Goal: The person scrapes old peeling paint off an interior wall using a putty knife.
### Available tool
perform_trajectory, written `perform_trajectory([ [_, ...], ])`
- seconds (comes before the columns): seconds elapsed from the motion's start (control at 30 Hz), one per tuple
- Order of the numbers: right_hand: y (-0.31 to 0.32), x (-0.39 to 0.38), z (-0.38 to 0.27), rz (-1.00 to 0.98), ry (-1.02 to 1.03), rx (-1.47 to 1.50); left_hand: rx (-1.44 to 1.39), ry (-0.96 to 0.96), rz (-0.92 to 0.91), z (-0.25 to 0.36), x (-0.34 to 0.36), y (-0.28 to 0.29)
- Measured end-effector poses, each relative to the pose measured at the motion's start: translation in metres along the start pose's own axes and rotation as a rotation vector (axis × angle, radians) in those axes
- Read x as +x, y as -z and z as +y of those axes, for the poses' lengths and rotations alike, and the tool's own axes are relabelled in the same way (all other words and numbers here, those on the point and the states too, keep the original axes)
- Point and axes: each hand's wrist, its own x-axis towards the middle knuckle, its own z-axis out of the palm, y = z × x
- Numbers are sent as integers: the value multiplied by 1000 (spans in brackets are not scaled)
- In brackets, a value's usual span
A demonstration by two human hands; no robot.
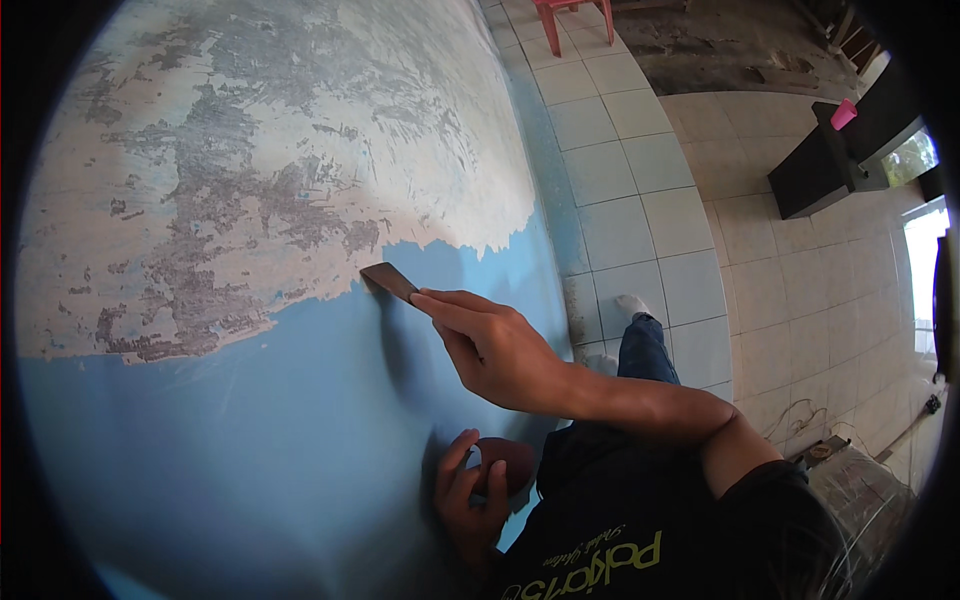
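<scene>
A wall fills the left side, with smooth blue paint (230,440) below and a bare, patchy white and grey area (270,150) above. My right hand (505,350) is closed round a paint scraper (389,279). Its flat blade tip meets the ragged edge between blue paint and stripped surface. Lower down, close to the wall, my left hand (470,500) curls its fingers round a reddish-brown rounded thing (507,464). Its exact kind cannot be made out, and the palm is partly hidden.
Pale square tiles (610,220) run along the wall's foot, where my foot (632,305) stands. A red plastic stool (575,15) is at the far end. A black stand (815,180) with a pink cup (843,114) stands at right. Cords and a clear plastic sheet (865,500) lie lower right.
</scene>
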Motion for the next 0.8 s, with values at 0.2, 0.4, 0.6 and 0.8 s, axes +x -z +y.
perform_trajectory([
  [0.2,-1,-7,-4,-3,-32,4,-7,30,-20,3,2,2],
  [0.4,-5,-12,-2,16,28,11,12,10,-7,-1,1,2],
  [0.6,4,-2,-2,-29,-43,9,-3,29,-2,3,2,1],
  [0.8,2,4,7,0,-14,36,27,6,-2,-3,2,1],
])
